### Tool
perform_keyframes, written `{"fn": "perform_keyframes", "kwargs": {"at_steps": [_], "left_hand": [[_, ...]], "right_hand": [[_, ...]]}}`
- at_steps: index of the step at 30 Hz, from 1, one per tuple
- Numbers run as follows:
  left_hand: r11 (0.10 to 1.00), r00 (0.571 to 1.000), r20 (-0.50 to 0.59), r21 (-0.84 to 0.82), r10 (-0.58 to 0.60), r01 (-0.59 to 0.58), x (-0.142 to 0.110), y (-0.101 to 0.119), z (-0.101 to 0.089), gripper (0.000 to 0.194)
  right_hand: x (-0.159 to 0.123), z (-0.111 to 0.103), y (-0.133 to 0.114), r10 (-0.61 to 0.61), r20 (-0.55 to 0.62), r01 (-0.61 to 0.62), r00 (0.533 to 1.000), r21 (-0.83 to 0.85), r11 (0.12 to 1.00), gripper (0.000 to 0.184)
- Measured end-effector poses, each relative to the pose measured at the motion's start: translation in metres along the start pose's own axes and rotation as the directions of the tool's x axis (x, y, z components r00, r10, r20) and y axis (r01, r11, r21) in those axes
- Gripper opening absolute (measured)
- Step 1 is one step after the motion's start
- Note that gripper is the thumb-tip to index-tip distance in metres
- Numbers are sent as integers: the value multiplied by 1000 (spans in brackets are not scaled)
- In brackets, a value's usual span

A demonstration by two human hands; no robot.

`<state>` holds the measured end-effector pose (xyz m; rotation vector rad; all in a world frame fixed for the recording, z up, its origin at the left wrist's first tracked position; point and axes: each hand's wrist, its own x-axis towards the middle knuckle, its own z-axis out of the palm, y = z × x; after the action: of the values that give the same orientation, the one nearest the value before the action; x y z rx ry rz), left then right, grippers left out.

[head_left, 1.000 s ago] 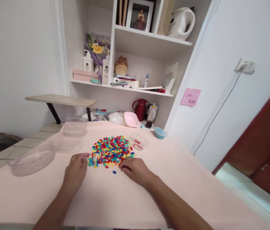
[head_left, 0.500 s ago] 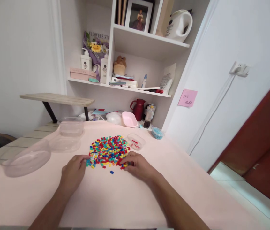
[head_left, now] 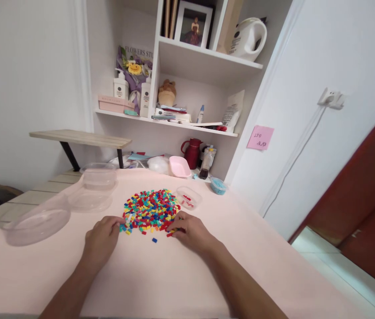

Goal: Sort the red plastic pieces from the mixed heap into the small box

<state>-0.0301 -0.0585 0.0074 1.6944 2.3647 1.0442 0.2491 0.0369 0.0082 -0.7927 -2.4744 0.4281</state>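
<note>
Brick pile (head_left: pixel 152 208): mid-table, presumably for two-handed reach. Left hand (head_left: pixel 103 239) at its 8 o'clock, right hand (head_left: pixel 192 230) at 4: fingers curled, pinch indeterminable. Clear tray (head_left: pixel 197 198), holding red bricks (head_left: pixel 186 197): 2 o'clock, likely for right-side access.

Your single head-worn camera looks forward and down from over the near side of the pink table (head_left: pixel 154 283). It sits near enough that your left hand (head_left: pixel 103 239) and right hand (head_left: pixel 190 231) show large, and its wide view reaches the far shelves (head_left: pixel 210 52) and the right wall (head_left: pixel 307 53). You get it tilted: shelf boards slope down rightward.
</note>
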Motion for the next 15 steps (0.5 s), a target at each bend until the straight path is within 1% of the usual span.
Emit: {"fn": "perform_keyframes", "kwargs": {"at_steps": [4, 7, 10, 15], "left_hand": [[1000, 1000, 13, 14, 8, -8, 1, 0, 0, 33], [1000, 1000, 14, 13, 6, -6, 1, 0, 0, 34], [1000, 1000, 14, 9, -3, 2, 1, 0, 0, 34], [1000, 1000, 22, 13, 0, -1, 2, -3, 2, 34]], "right_hand": [[0, -4, -7, -70, 32, 73, 997, -113, 991, 27], [1, -4, -10, -94, 44, 100, 995, -143, 985, 26], [1, -1, -10, -84, 31, 86, 996, -80, 993, 24], [2, 1, -9, -8, -9, 9, 1000, 137, 991, 20]]}}
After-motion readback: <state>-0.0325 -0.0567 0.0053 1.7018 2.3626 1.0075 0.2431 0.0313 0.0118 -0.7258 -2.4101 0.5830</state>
